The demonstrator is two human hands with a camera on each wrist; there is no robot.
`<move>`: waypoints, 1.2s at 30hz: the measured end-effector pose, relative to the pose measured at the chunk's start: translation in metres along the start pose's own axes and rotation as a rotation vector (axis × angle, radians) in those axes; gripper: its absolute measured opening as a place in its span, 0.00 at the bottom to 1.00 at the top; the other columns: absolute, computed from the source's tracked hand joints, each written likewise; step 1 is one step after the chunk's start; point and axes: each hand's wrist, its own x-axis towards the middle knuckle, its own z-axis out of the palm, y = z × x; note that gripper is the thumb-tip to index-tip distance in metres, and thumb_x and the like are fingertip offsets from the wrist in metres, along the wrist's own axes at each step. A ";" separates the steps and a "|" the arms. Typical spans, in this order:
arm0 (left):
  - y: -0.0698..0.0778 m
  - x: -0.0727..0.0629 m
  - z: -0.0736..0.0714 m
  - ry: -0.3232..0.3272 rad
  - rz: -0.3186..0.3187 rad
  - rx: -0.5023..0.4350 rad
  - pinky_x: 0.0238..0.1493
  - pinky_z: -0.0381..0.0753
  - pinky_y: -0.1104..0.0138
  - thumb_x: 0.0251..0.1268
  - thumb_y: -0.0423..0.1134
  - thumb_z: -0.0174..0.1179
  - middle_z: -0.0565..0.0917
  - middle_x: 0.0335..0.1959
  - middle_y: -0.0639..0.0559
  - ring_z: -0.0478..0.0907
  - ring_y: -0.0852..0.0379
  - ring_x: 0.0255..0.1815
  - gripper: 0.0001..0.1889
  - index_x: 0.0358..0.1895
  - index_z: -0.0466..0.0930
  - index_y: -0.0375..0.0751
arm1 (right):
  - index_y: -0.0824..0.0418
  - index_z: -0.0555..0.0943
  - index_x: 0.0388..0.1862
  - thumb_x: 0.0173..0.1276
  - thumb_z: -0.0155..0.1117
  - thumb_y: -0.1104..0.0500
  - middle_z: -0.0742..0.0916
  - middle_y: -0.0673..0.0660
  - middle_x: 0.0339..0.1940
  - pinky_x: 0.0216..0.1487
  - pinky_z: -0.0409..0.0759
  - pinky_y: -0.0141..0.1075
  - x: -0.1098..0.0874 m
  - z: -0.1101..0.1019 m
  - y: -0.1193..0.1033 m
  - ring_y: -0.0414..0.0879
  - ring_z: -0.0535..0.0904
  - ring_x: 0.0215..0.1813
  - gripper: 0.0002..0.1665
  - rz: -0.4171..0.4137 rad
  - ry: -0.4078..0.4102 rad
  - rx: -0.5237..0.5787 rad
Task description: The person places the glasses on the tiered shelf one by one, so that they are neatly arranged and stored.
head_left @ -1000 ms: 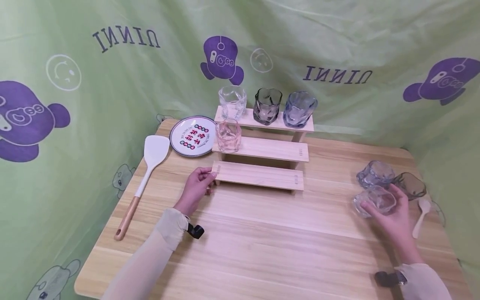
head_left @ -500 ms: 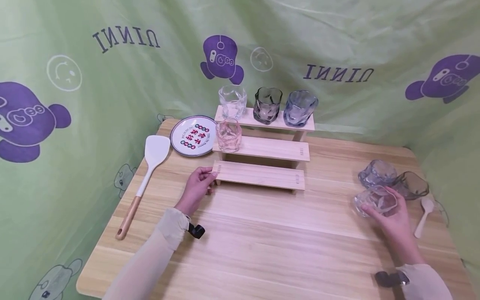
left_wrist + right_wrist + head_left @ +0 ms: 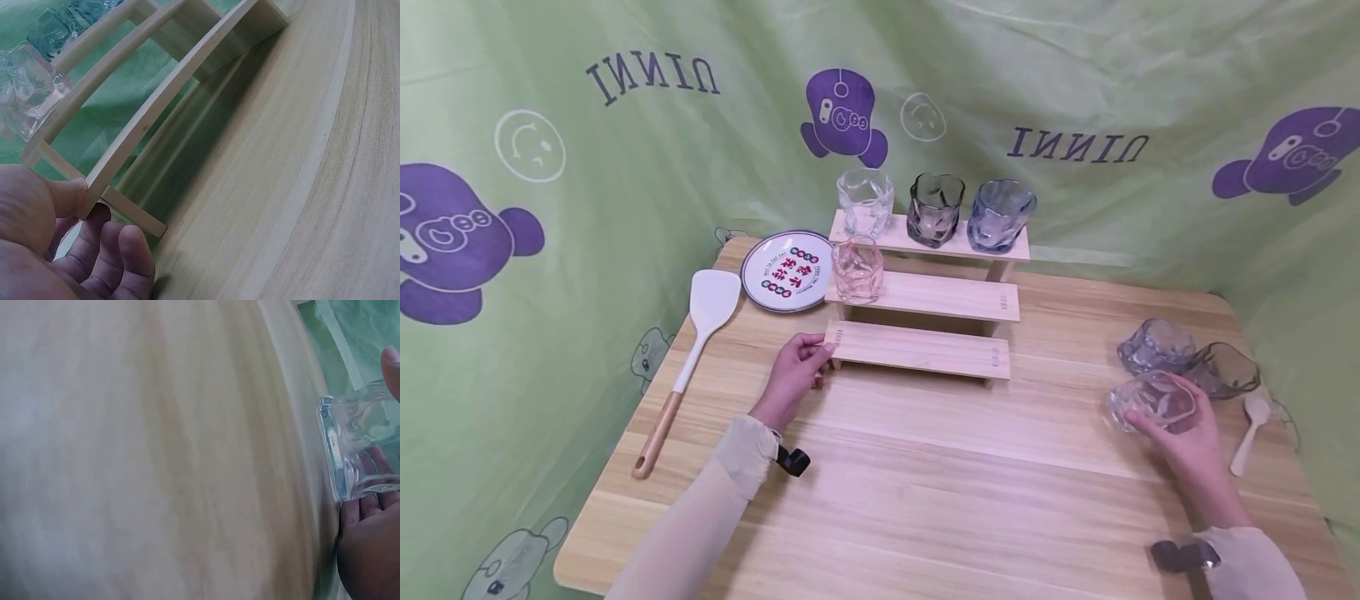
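Observation:
My left hand (image 3: pixel 792 373) pinches the left end of the lowest step of a three-step wooden display stand (image 3: pixel 921 350). In the left wrist view the thumb lies on top of the board (image 3: pixel 140 119), with fingers curled below it. At the right, my right hand (image 3: pixel 1193 442) grips a clear drinking glass (image 3: pixel 1153 402), thumb on one side and fingers on the other. The right wrist view shows that glass (image 3: pixel 359 434) with its base at the tabletop. Just behind stand a blue-tinted glass (image 3: pixel 1156 346) and a grey glass (image 3: pixel 1223 371).
The stand's top step bears a clear glass (image 3: pixel 865 200), a dark grey glass (image 3: pixel 935 210) and a blue glass (image 3: pixel 1000 218). A pink glass (image 3: pixel 857 271) occupies the middle step. Left lie a plate (image 3: pixel 786 271) and a white spatula (image 3: pixel 711 304); far right, a small spoon (image 3: pixel 1250 429).

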 end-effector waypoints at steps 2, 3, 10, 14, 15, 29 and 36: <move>0.001 0.000 -0.001 -0.002 0.002 -0.001 0.32 0.83 0.66 0.71 0.37 0.64 0.79 0.43 0.46 0.76 0.53 0.38 0.19 0.61 0.73 0.39 | 0.49 0.63 0.76 0.60 0.75 0.74 0.74 0.47 0.64 0.60 0.69 0.18 0.000 0.001 -0.003 0.43 0.68 0.67 0.50 0.034 0.010 -0.032; 0.001 0.000 -0.001 -0.005 0.005 -0.002 0.32 0.83 0.66 0.71 0.37 0.64 0.79 0.43 0.46 0.76 0.53 0.38 0.19 0.61 0.73 0.38 | 0.49 0.63 0.76 0.60 0.75 0.72 0.73 0.47 0.65 0.60 0.68 0.18 0.000 0.001 -0.005 0.44 0.67 0.67 0.50 0.049 0.015 -0.049; 0.004 0.001 0.000 -0.023 0.007 -0.017 0.33 0.82 0.66 0.71 0.38 0.65 0.79 0.44 0.46 0.76 0.53 0.39 0.20 0.61 0.72 0.38 | 0.48 0.62 0.78 0.65 0.76 0.61 0.76 0.46 0.64 0.55 0.69 0.16 0.007 0.014 -0.026 0.41 0.70 0.62 0.48 0.030 0.025 -0.305; 0.006 0.001 -0.003 -0.015 0.018 -0.013 0.32 0.83 0.66 0.72 0.37 0.64 0.79 0.43 0.46 0.76 0.53 0.38 0.19 0.61 0.72 0.38 | 0.53 0.65 0.76 0.62 0.76 0.68 0.78 0.48 0.60 0.52 0.73 0.16 0.019 0.039 -0.047 0.40 0.71 0.59 0.47 -0.025 -0.017 -0.132; 0.006 0.001 -0.003 -0.013 0.022 -0.012 0.32 0.83 0.66 0.72 0.37 0.64 0.79 0.42 0.46 0.76 0.53 0.38 0.19 0.60 0.73 0.38 | 0.54 0.66 0.75 0.60 0.76 0.70 0.78 0.48 0.59 0.52 0.74 0.17 0.023 0.048 -0.053 0.41 0.72 0.59 0.47 -0.037 -0.026 -0.065; 0.006 0.002 -0.003 -0.021 0.021 -0.016 0.32 0.83 0.66 0.71 0.37 0.65 0.79 0.43 0.45 0.76 0.53 0.38 0.19 0.60 0.73 0.38 | 0.57 0.66 0.73 0.57 0.80 0.67 0.77 0.60 0.64 0.58 0.79 0.30 0.061 0.187 -0.146 0.53 0.73 0.62 0.48 -0.160 -0.296 -0.006; 0.001 -0.002 -0.003 -0.015 -0.004 -0.031 0.31 0.82 0.66 0.71 0.36 0.65 0.78 0.43 0.46 0.75 0.54 0.36 0.18 0.60 0.73 0.39 | 0.56 0.67 0.71 0.53 0.84 0.60 0.78 0.59 0.62 0.58 0.81 0.37 0.063 0.255 -0.158 0.54 0.76 0.61 0.50 -0.161 -0.343 -0.029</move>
